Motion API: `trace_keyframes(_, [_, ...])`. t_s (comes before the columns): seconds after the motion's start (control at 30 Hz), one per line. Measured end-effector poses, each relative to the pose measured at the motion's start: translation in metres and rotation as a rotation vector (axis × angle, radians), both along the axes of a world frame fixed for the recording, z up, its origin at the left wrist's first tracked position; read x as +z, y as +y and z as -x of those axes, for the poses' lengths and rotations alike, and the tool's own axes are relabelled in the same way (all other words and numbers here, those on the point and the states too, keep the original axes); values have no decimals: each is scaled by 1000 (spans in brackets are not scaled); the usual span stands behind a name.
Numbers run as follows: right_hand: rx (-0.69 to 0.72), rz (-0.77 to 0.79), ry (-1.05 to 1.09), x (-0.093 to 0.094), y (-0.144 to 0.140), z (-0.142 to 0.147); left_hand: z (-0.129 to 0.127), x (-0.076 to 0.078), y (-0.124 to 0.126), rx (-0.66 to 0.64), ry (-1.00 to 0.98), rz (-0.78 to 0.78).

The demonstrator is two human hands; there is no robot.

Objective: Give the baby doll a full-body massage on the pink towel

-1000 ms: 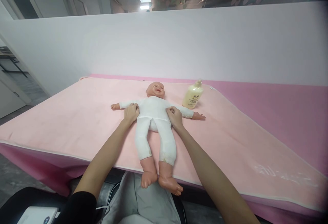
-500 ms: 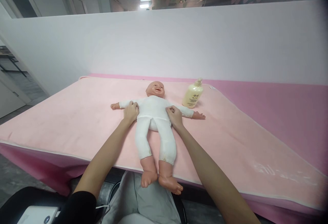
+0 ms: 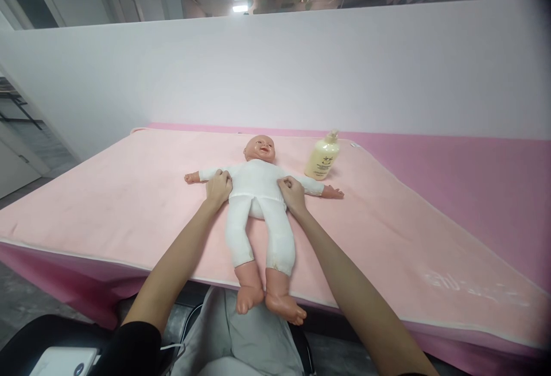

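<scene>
Doll (image 3: 258, 192) in a white bodysuit lies face up on a pale pink blanket (image 3: 107, 204), arms spread, bare plastic feet hanging just past the near edge. The blanket covers a counter (image 3: 473, 181) draped in darker pink. Both of the person's hands rest against the doll's sides, under its arms. The left hand (image 3: 218, 188) is curled, fingers bunched against the fabric at the doll's ribs; the right hand (image 3: 293, 193) is likewise closed in a loose fist pressing the opposite side. Whether either hand actually pinches the cloth cannot be told.

A cream pump bottle (image 3: 322, 159) stands upright near the doll's outstretched arm, apart from both hands.

The doll looks light, with a soft stuffed body and hard, smooth plastic head, hands and feet. The torso would likely give under pressure, so the trunk beneath the arms seems the surest place to hold; the limbs would probably flop.
</scene>
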State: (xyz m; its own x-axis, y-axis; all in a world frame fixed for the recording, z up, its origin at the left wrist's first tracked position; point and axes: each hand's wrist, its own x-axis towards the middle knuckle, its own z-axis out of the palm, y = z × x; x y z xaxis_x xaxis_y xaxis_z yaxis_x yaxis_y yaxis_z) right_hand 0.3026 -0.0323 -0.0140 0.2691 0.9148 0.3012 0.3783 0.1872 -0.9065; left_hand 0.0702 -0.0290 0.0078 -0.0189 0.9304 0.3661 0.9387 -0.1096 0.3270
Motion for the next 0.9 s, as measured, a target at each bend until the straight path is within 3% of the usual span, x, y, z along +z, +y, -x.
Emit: trace_keyframes(0.9, [-2,-14,8,0,1,-1,-1,1,1,51,28,2])
